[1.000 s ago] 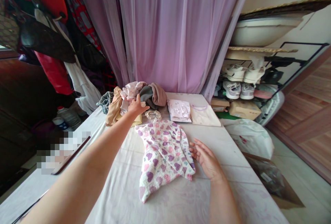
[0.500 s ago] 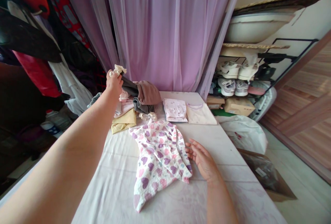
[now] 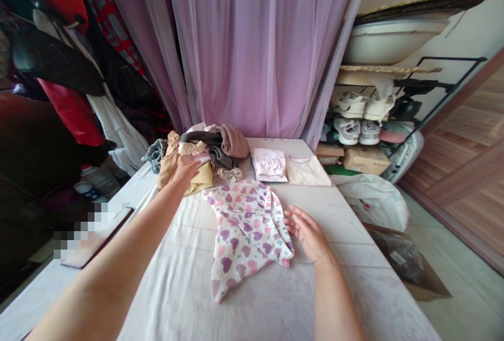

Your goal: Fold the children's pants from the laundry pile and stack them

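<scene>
My left hand (image 3: pixel 186 171) is at the near side of the clothes pile, its fingers partly stretched over a pink garment (image 3: pixel 203 157). A cream ruffled piece (image 3: pixel 192 147) lies just beyond it. Tan cloth (image 3: pixel 169 159) and a folded yellow garment (image 3: pixel 200 179) are around that hand. My right hand (image 3: pixel 309 233) is open, fingers loosely bent, at the right edge of a white garment with purple and pink hearts (image 3: pixel 248 230). This garment lies spread and creased on the covered surface (image 3: pixel 177 272). I cannot tell whether the right fingertips touch it.
Brown rolled cloth (image 3: pixel 235 141) and dark grey cloth (image 3: pixel 222 157) top the pile. Folded pale pink clothes (image 3: pixel 269 165) and a cream top (image 3: pixel 307 170) lie right of it. A purple curtain (image 3: pixel 244 52) hangs behind; a shoe rack (image 3: pixel 427 89) stands at right.
My left hand has come down and nearer from above the pile, and the cream ruffled piece it held now lies on the pile. Tan cloth shows at the pile's left. My right hand has barely moved.
</scene>
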`<state>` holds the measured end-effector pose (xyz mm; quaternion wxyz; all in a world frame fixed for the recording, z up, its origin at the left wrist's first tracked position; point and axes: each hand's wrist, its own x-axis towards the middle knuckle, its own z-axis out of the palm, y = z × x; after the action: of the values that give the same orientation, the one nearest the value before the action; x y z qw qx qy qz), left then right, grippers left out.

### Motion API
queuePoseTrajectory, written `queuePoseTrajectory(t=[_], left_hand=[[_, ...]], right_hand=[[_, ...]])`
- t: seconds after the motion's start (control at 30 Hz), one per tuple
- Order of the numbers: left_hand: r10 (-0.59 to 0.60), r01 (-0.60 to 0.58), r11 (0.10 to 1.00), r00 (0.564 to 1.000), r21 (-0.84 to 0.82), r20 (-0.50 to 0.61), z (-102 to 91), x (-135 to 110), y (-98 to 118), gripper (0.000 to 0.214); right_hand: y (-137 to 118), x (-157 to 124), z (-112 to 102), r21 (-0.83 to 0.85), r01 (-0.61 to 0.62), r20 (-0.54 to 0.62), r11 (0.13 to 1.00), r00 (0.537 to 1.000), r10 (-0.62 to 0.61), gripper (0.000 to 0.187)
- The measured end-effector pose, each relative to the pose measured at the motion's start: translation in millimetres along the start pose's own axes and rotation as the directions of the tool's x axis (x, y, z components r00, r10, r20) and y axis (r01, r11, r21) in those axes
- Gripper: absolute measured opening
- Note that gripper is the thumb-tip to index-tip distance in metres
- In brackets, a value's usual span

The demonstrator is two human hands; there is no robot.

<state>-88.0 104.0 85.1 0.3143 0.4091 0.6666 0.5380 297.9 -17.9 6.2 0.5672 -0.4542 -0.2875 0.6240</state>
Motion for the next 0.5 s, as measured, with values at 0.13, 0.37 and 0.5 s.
queuePoseTrajectory(t=[0.13, 0.37, 0.5], left_hand=[[-0.035, -0.028, 0.917, 0.988, 0.397, 0.151, -4.4, -46, -30, 0.041], [-0.032, -0.203, 0.727, 0.944, 0.656, 0.329, 0.8, -74, -31, 0.022], [-0.038, -0.265, 0.632, 0.928, 0.728, 0.371, 8.5, -83, -25, 0.017]], right_hand=[[10, 2, 3, -0.107, 0.115, -0.072, 0.988, 0.99, -0.123, 0.048], [-5, -1, 42, -0.898, 0.183, 0.016, 0.401, 0.922, -0.386, 0.032], [-26, 7, 81, -0.998, 0.043, 0.05, -0.041, 0.98, -0.195, 0.038]])
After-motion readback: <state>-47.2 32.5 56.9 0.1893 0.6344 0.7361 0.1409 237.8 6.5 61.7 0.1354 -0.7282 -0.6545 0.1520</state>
